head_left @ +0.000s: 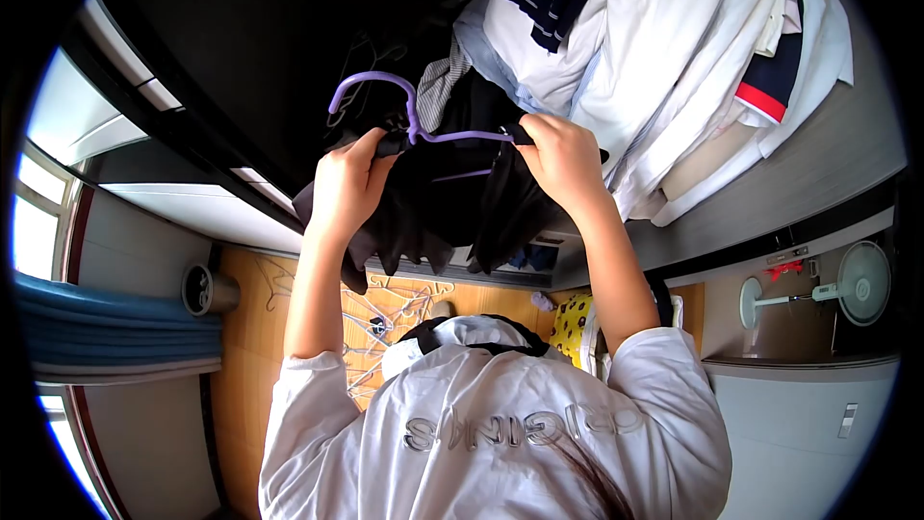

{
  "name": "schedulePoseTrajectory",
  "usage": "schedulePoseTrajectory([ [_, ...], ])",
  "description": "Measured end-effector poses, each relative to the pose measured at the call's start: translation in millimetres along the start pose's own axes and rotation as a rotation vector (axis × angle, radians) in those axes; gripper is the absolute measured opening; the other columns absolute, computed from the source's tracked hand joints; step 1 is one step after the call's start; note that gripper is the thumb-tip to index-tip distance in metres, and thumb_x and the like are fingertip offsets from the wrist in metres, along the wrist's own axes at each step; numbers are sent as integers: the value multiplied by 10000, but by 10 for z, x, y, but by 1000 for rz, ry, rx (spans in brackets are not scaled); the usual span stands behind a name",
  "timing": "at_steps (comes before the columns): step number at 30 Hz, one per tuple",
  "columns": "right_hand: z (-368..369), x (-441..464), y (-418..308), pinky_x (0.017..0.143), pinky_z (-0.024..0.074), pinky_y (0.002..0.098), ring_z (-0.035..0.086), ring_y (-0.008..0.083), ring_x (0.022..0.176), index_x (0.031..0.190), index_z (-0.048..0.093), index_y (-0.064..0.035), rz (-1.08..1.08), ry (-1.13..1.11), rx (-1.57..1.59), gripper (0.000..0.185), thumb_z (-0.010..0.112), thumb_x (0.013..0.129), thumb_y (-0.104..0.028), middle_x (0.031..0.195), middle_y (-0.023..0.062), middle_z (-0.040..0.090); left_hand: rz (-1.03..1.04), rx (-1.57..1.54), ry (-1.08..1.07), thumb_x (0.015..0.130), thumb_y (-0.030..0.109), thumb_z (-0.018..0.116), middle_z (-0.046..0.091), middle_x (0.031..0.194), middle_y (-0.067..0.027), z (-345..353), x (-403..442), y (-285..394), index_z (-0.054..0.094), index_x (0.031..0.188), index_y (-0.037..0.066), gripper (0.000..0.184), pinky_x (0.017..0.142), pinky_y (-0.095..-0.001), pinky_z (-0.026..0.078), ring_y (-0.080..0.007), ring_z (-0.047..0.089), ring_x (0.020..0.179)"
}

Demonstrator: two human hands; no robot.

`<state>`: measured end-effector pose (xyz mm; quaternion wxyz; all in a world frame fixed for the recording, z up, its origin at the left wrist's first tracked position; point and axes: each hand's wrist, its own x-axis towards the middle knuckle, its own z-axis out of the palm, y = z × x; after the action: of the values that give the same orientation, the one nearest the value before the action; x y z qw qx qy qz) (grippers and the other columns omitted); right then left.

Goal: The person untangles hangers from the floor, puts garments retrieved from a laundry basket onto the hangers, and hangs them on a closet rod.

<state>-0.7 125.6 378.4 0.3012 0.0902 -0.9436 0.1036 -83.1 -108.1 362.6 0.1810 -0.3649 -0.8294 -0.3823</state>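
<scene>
A purple clothes hanger is held up in front of me, its hook curving to the upper left. A black garment hangs from it, with dark folds falling below the bar. My left hand is closed on the dark cloth at the hanger's left shoulder. At the opposite shoulder, my right hand pinches the black cloth over the hanger's end. White shirts hang just beyond my right hand. Behind the hanger, a grey patterned cloth shows against the dark interior.
Several loose hangers lie on the wooden floor. A yellow patterned bag stands near my right side. To the left are a blue curtain and a bin. A fan is at the far right.
</scene>
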Motion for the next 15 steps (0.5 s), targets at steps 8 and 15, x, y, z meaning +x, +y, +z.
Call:
schedulePoseTrajectory([
  [8, 195, 198, -190, 582, 438, 372, 549, 311, 686, 802, 526, 0, -52, -162, 140, 205, 617, 666, -123, 751, 133, 560, 97, 11, -170, 694, 155, 622, 544, 624, -151, 303, 120, -54, 542, 857, 23, 224, 497, -352, 430, -311, 550, 578],
  [15, 214, 287, 73, 585, 420, 368, 536, 354, 695, 816, 552, 50, 172, -129, 214, 192, 579, 702, -101, 754, 208, 552, 146, 144, 337, 636, 188, 698, 511, 982, -125, 370, 123, -361, 473, 1057, 23, 505, 744, -341, 398, -278, 483, 890],
])
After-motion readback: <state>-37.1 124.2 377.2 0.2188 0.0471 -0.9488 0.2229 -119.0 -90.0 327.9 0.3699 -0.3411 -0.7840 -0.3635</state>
